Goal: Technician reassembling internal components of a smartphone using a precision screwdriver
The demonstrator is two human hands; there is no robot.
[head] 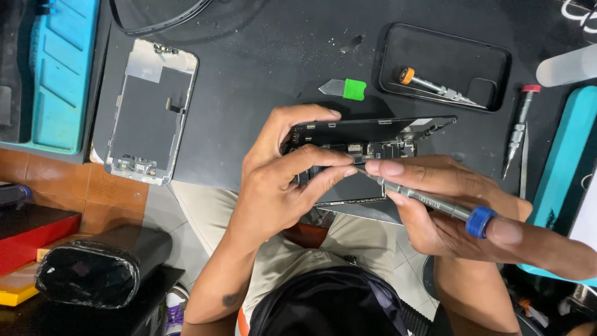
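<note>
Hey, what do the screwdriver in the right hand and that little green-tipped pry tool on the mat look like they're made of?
The screwdriver in the right hand looks like metal: a matte grey shaft with a glossy blue cap, probably anodised or plastic. The pry tool seems to be a thin, dull silver metal blade with a flat green grip, likely plastic. The mat looks like soft matte black rubber or silicone.
</note>
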